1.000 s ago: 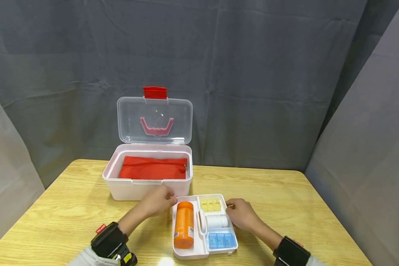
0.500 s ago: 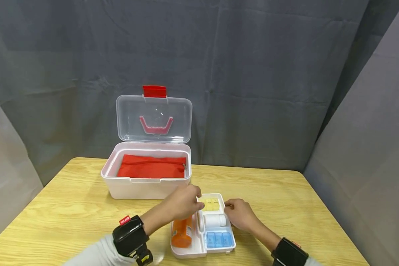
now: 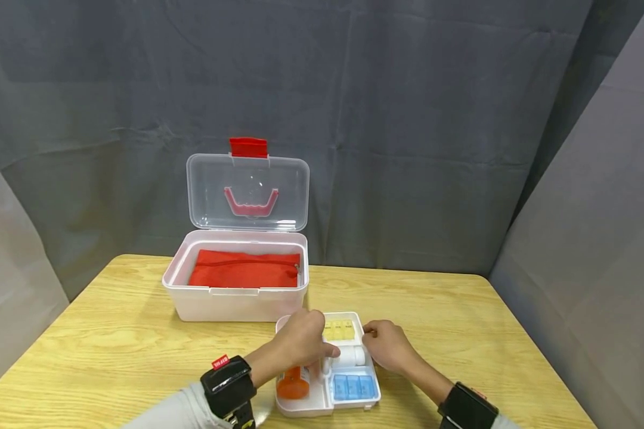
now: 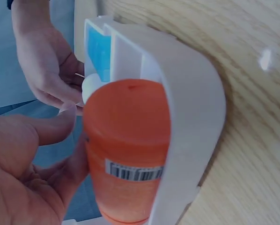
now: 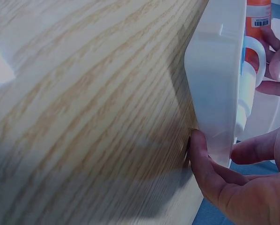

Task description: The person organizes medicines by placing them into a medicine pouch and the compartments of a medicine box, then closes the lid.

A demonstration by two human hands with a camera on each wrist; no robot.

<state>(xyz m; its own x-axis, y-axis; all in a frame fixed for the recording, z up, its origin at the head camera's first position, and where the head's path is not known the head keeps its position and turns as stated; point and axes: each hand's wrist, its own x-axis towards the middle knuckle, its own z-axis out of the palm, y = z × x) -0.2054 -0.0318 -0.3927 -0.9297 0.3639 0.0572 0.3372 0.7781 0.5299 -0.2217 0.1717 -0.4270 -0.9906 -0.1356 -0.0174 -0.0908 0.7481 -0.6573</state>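
A white divided tray (image 3: 313, 406) with a centre handle (image 5: 261, 58) sits on the table. It holds an orange bottle (image 3: 293, 387), a small white bottle (image 3: 352, 356), a yellow pill case (image 3: 339, 329) and a blue pill case (image 3: 353, 387). My left hand (image 3: 303, 339) is over the tray's middle, its thumb and fingers apart beside the handle and the orange bottle; it hides part of both in the head view. At the tray's right edge, my right hand (image 3: 390, 344) pinches the rim, thumb on the inner side and fingers outside and under, as the right wrist view shows.
Behind the tray stands a translucent box (image 3: 238, 305) with its clear lid (image 3: 249, 173) raised and a red zip pouch (image 3: 245, 269) inside. Its front wall is close to the tray's far left corner. Grey cloth (image 3: 408, 149) surrounds the wooden table (image 3: 434, 304).
My left hand has left the tray's far left corner, moved right across the tray and come down nearer to its middle. The right hand has kept its hold on the rim.
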